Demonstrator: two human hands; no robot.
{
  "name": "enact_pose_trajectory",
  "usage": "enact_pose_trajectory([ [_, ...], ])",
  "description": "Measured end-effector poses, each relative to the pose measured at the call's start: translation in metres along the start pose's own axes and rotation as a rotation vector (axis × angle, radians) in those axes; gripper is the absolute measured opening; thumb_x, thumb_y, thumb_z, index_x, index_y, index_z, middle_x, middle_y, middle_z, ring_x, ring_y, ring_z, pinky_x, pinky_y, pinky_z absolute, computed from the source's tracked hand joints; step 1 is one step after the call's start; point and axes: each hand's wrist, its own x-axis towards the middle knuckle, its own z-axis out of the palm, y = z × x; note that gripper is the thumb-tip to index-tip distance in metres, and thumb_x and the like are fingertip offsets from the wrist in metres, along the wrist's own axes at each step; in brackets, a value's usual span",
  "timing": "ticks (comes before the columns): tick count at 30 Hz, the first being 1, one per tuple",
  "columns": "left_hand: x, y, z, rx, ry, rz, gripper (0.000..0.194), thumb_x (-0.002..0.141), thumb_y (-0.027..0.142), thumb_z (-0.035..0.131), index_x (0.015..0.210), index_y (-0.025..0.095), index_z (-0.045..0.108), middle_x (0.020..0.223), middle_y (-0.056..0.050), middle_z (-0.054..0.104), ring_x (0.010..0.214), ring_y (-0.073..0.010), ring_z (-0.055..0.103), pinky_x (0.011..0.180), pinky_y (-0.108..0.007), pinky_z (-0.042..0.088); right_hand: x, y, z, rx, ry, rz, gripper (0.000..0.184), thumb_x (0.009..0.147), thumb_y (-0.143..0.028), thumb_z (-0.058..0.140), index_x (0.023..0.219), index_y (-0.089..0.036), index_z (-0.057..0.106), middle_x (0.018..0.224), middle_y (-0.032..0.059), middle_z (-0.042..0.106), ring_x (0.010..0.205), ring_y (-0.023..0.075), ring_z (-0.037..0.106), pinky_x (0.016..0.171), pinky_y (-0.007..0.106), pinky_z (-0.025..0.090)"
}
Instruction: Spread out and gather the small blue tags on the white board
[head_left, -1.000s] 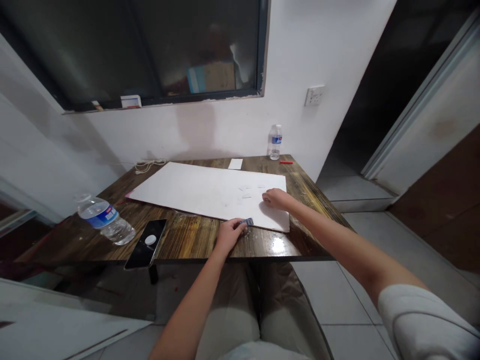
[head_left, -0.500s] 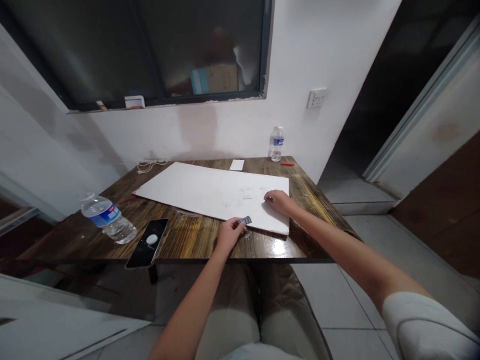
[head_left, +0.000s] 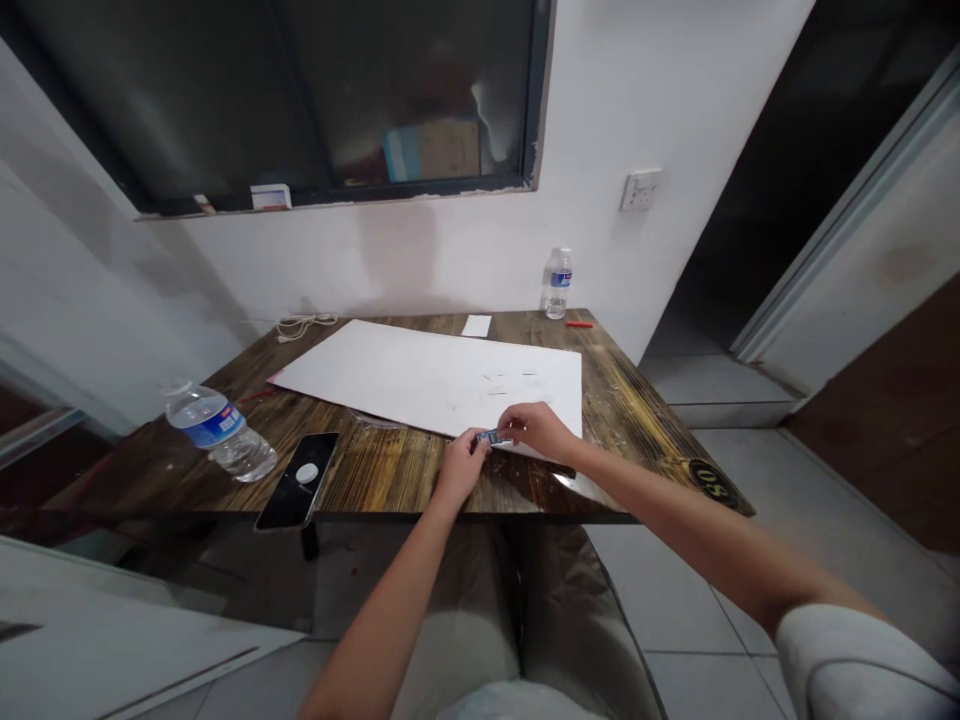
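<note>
My left hand (head_left: 461,465) pinches a small flat blue piece with pale print (head_left: 491,436) between thumb and fingers, above the near edge of a white board (head_left: 405,375). At the right end of that piece is my right hand (head_left: 538,430), palm down with its fingertips drawn together. Whatever those fingertips hold, if anything, is hidden. Several thin dark strips or marks (head_left: 497,393) show on the board just beyond my hands; their kind is too small to tell.
A water bottle (head_left: 217,430) and a phone (head_left: 298,482) with a white disc on it are at the left of the wooden table (head_left: 375,470). Toward the wall are a white cable (head_left: 300,325), a paper (head_left: 476,326), another bottle (head_left: 558,285) and a red pen-like stick (head_left: 580,324).
My right hand has come left and nearer across the board, up to the blue piece in my left hand. The left hand has hardly moved. The view has shifted slightly.
</note>
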Motion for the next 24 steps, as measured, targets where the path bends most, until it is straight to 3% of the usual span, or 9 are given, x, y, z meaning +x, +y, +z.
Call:
enact_pose_trajectory([
  [5, -0.001, 0.003, -0.001, -0.022, -0.003, -0.027, 0.027, 0.087, 0.033, 0.051, 0.101, 0.017, 0.068, 0.076, -0.002, 0.069, 0.067, -0.0158, 0.061, 0.065, -0.025, 0.045, -0.003, 0.002, -0.003, 0.031, -0.047, -0.026, 0.009, 0.079, -0.028, 0.071, 0.077, -0.02, 0.07, 0.068, 0.0001, 0.069, 0.059, 0.0127, 0.061, 0.06, 0.023, 0.045],
  [9, -0.002, 0.008, -0.002, 0.022, -0.109, 0.016, 0.029, 0.089, 0.034, 0.049, 0.103, 0.018, 0.069, 0.077, -0.002, 0.069, 0.07, -0.0161, 0.061, 0.067, -0.026, 0.045, -0.006, 0.007, 0.002, -0.161, 0.038, -0.02, 0.003, 0.076, -0.02, 0.072, 0.076, -0.019, 0.069, 0.068, -0.0004, 0.067, 0.061, 0.0117, 0.057, 0.059, 0.022, 0.04],
  [14, -0.002, 0.012, -0.002, 0.038, -0.174, 0.03, 0.033, 0.088, 0.028, 0.049, 0.112, 0.017, 0.069, 0.08, -0.003, 0.072, 0.069, -0.0164, 0.062, 0.068, -0.027, 0.046, -0.008, 0.011, 0.006, -0.204, 0.086, 0.016, 0.012, 0.072, -0.017, 0.077, 0.081, -0.018, 0.068, 0.066, -0.0022, 0.061, 0.06, 0.0112, 0.053, 0.058, 0.021, 0.037],
  [19, -0.003, 0.017, -0.002, 0.057, -0.174, 0.09, 0.029, 0.087, 0.024, 0.054, 0.11, 0.018, 0.071, 0.094, -0.005, 0.075, 0.082, -0.0188, 0.066, 0.079, -0.03, 0.049, -0.01, 0.017, 0.005, -0.35, 0.059, -0.002, 0.022, 0.074, -0.022, 0.078, 0.094, -0.02, 0.07, 0.085, 0.0016, 0.065, 0.068, 0.0122, 0.055, 0.062, 0.023, 0.036],
  [21, -0.004, 0.02, -0.002, 0.087, -0.163, 0.125, 0.026, 0.087, 0.024, 0.056, 0.106, 0.02, 0.073, 0.099, -0.005, 0.075, 0.089, -0.0198, 0.067, 0.084, -0.031, 0.05, -0.01, 0.018, 0.004, -0.427, 0.037, -0.008, 0.016, 0.075, -0.022, 0.077, 0.09, -0.021, 0.071, 0.091, 0.003, 0.066, 0.074, 0.0134, 0.057, 0.064, 0.024, 0.036],
  [24, -0.005, 0.024, -0.003, 0.157, -0.119, 0.174, 0.022, 0.088, 0.025, 0.058, 0.102, 0.022, 0.074, 0.101, -0.004, 0.075, 0.093, -0.0202, 0.067, 0.086, -0.031, 0.05, -0.008, 0.018, 0.0, -0.511, -0.005, -0.016, 0.008, 0.077, -0.025, 0.076, 0.078, -0.02, 0.071, 0.081, 0.0032, 0.067, 0.078, 0.0161, 0.059, 0.065, 0.025, 0.034],
])
